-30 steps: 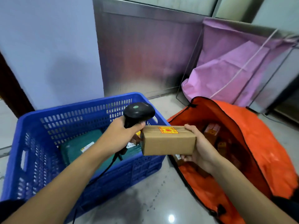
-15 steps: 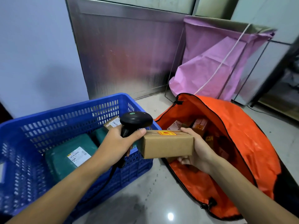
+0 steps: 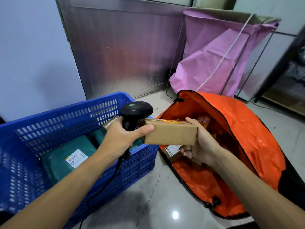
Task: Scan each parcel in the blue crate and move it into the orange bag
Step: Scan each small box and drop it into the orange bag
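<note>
Sitting on the glossy grey floor [image 3: 148, 195] at the left, the blue crate [image 3: 79, 111] is holding green mailers [image 3: 66, 156] with white labels. Just beside it on the right, the orange bag [image 3: 247, 138] is lying with its zipped mouth gaping towards the person, and several brown cartons are showing inside. The cardboard parcel [image 3: 170, 135] is hanging in the air between the two, over the spot where the crate's right wall is meeting the bag's mouth. Its long axis is running left to right, roughly level, its top face carrying an orange and yellow sticker and its left end pointing at the scanner. The right hand [image 3: 203, 142] is gripping the parcel's right end, thumb lying across the top edge and fingers curling beneath, the forearm reaching in from the lower right. The left hand [image 3: 120, 139] is wrapping round the handle of the black scanner [image 3: 135, 111], its thumb tip touching the parcel's left end, the forearm coming up from the lower left. The scanner's head is sitting just above and left of the parcel, pointing right, its cable [image 3: 116, 169] trailing down over the crate's front wall.
</note>
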`<state>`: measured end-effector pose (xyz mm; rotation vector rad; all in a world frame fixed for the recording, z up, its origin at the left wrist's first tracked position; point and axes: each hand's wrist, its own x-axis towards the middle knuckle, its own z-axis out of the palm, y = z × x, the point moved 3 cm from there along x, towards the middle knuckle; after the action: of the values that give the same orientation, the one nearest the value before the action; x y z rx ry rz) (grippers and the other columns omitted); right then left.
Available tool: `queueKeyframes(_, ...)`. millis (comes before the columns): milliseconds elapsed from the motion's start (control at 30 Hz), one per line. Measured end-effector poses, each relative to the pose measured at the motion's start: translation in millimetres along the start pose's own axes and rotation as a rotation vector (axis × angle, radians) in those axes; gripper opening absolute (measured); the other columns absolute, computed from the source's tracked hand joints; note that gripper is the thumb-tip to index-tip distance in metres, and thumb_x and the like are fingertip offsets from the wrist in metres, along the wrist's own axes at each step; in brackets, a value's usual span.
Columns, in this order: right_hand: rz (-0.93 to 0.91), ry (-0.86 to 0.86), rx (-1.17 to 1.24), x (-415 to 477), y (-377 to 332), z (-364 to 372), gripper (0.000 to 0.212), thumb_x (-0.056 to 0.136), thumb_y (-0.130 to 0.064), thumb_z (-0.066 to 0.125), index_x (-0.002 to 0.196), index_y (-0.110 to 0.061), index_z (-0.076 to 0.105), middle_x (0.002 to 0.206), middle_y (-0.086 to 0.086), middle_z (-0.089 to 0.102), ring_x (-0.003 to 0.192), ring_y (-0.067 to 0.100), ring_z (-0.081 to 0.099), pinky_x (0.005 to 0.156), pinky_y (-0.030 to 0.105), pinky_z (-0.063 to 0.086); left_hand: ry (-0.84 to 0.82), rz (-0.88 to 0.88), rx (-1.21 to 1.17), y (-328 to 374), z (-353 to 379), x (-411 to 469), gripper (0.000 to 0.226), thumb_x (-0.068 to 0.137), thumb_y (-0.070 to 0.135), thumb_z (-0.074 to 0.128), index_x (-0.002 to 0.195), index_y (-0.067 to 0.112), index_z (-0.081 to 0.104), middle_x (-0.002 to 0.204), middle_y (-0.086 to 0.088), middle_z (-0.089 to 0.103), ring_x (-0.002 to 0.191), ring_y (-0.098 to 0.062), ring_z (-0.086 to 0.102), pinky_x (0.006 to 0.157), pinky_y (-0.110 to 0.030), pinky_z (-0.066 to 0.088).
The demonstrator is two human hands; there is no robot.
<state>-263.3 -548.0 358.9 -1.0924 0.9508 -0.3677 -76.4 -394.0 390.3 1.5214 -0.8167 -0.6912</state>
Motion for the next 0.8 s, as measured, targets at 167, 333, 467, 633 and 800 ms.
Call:
queueKeyframes(167, -0.128, -0.083, 0.009, -2, -4, -2, 0.069, 0.095, -0.075, 0.04, 0.102, -0.014, 0.072, 0.074, 0.01, 0.054, 0.054, 0.024, 0.051, 0.053, 0.029, 0.047, 0.03, -0.11, -0.071, -8, -1, 4, 0.058, 0.06, 0.059, 0.08, 0.09, 0.012, 0.066, 0.064, -0.003, 0.057, 0.052, -0.015, 0.051, 0.05, -0.027, 0.046)
queueKeyframes(333, -0.339, -0.173, -0.064, -12, -14, 4, 0.068, 0.087, -0.08, 0.05, 0.117, -0.022, 0.07, 0.102, 0.014, 0.064, 0.067, 0.021, 0.061, 0.061, 0.033, 0.053, 0.023, -0.317, -0.436, -19, -1, 10, 0.066, 0.07, 0.064, 0.079, 0.108, 0.01, 0.071, 0.077, -0.008, 0.064, 0.056, -0.017, 0.053, 0.048, -0.03, 0.045)
queueKeyframes(467, -0.486, -0.151, -0.296, -18, -13, 10, 0.069, 0.081, -0.064, 0.066, 0.142, -0.039, 0.049, 0.124, -0.002, 0.069, 0.083, 0.021, 0.069, 0.071, 0.038, 0.059, -0.081, -0.386, -0.552, -23, 5, 8, 0.053, 0.088, 0.066, 0.065, 0.105, 0.016, 0.07, 0.079, -0.01, 0.063, 0.054, -0.018, 0.046, 0.044, -0.027, 0.042)
queueKeyframes(633, -0.413, -0.186, -0.314, -22, -2, 23, 0.042, 0.084, -0.038, 0.078, 0.121, -0.025, 0.062, 0.111, -0.002, 0.077, 0.087, 0.02, 0.07, 0.07, 0.033, 0.06, -0.193, -0.48, -0.543, -28, 18, -2, 0.059, 0.088, 0.07, 0.061, 0.104, 0.015, 0.075, 0.084, -0.013, 0.063, 0.055, -0.019, 0.043, 0.046, -0.027, 0.039)
queueKeyframes(800, -0.379, -0.214, -0.255, -24, 1, 28, 0.033, 0.083, -0.03, 0.082, 0.111, -0.023, 0.067, 0.106, 0.001, 0.079, 0.085, 0.021, 0.073, 0.071, 0.035, 0.06, -0.247, -0.53, -0.556, -33, 26, -8, 0.059, 0.087, 0.071, 0.059, 0.103, 0.018, 0.077, 0.084, -0.012, 0.064, 0.053, -0.019, 0.043, 0.045, -0.025, 0.04)
